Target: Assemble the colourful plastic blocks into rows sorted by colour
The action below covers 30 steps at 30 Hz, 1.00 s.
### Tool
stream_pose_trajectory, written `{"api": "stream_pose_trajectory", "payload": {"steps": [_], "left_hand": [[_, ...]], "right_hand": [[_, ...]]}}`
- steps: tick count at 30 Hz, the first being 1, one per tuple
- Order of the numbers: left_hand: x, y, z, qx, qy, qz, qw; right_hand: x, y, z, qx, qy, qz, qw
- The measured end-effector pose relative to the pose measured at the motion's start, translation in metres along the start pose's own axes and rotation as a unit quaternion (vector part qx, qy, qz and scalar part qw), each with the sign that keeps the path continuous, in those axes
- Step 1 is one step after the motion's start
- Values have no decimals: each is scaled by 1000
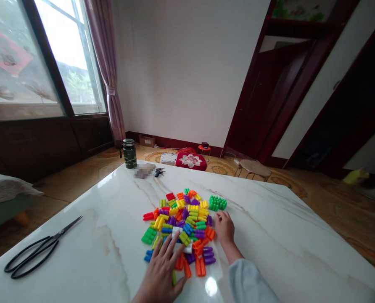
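Note:
A pile of colourful plastic building blocks lies spread on the white marble-patterned table. My left hand rests over the near left part of the pile, its fingers apart and stretched across blue, white and orange blocks. At the pile's right edge is my right hand, its fingers curled in beside a purple block. Whatever those fingers hold, if anything, is hidden. Just beyond them stands a joined cluster of green blocks, apart from the main pile. A flat green block sits at the pile's left edge.
Black-handled scissors lie at the table's left, blades pointing away. At the far corner stand a dark green bottle and a small black item, perhaps keys, beside a blurred patch. Beyond the table are a red-covered stool and a round stool.

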<state>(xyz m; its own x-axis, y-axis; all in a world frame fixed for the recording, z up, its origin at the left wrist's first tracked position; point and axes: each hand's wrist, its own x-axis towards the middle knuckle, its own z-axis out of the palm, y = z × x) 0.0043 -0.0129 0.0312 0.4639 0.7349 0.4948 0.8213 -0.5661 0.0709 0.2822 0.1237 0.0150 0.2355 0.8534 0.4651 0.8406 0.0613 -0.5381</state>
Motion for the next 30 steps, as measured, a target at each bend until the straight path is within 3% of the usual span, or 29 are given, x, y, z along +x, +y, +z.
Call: {"api": "stream_pose_trajectory", "payload": {"steps": [4, 17, 30], "left_hand": [[1, 1, -3, -4, 4, -3, 1000], [0, 0, -1, 1, -17, -4, 1000], [-1, 1, -2, -5, -18, -7, 1000]], "right_hand": [[-3, -5, 1, 1, -34, -49, 998], [0, -7, 5, -135, -61, -12, 989], [0, -9, 4, -166, -87, -13, 982]]}}
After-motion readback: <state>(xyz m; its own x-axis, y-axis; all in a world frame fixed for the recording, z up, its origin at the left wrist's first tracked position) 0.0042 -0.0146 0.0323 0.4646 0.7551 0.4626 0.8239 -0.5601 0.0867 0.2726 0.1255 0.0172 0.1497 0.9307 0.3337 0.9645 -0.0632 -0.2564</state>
